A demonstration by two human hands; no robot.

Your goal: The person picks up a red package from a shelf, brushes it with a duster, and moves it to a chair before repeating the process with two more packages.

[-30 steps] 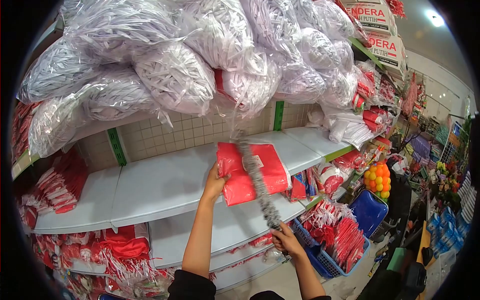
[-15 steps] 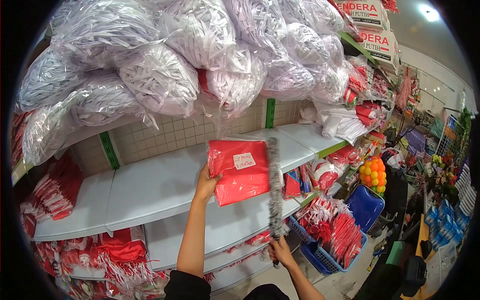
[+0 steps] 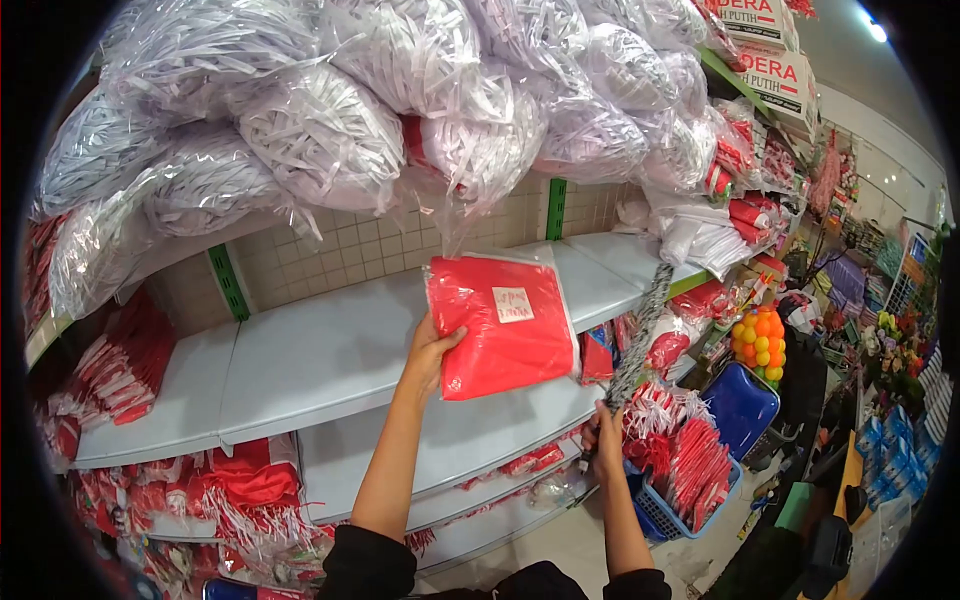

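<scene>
Hands both occupied: left hand (image 3: 432,352) gripped red plastic-wrapped packet (image 3: 505,325) by its lower left edge, raised in front of grey shelf (image 3: 300,370). Right hand (image 3: 603,440) was closed around grey duster (image 3: 640,330), which tilted up just right of the packet. Bagged white strips (image 3: 330,130) were piled overhead.

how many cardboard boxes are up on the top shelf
2: the upper box cut by the frame's top edge, the lower box just below it. Others may sit hidden behind the white bags.
</scene>
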